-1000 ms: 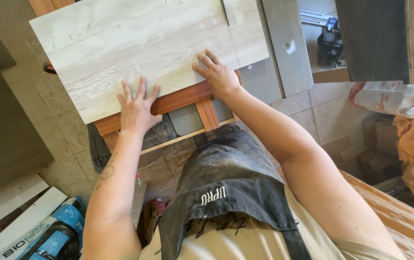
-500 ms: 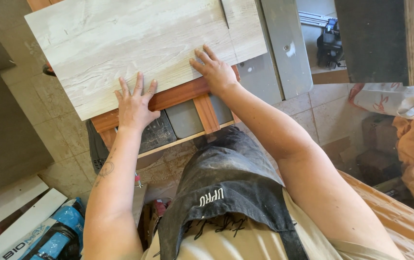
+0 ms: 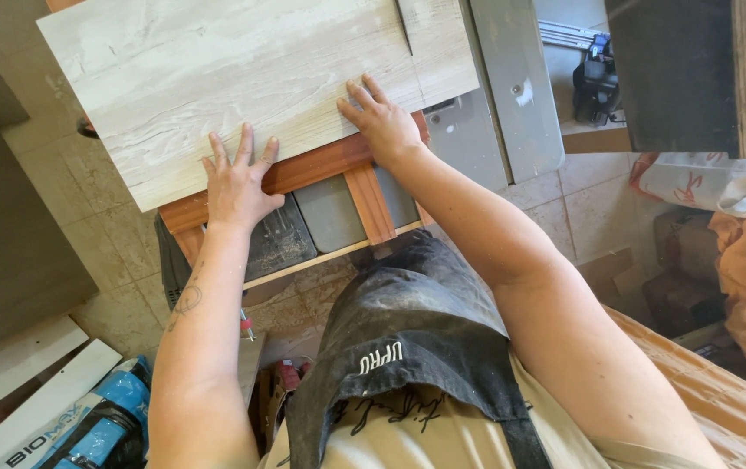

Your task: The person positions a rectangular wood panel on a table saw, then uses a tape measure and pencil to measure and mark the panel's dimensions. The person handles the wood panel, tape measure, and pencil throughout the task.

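1. Compared with a second ago, the pale wood-grain board sits a little farther up and away from the body, and both hands have gone forward with it.
2. The left hand lies flat with fingers spread, palm on the reddish wooden sled rail and fingertips on the board's near edge; it grips nothing, only presses.
3. The right hand is likewise open and flat, fingers on the board's near right part, heel at the rail.
4. The board rests on the grey saw table, and a thin dark cut shows in its far right part.
5. Judged risk: the right hand's fingers lie near the line of that cut, so uneven pressing could twist the board, bind it, or bring those fingers toward the cut.
6. A dusty dark apron hangs close below the table edge.
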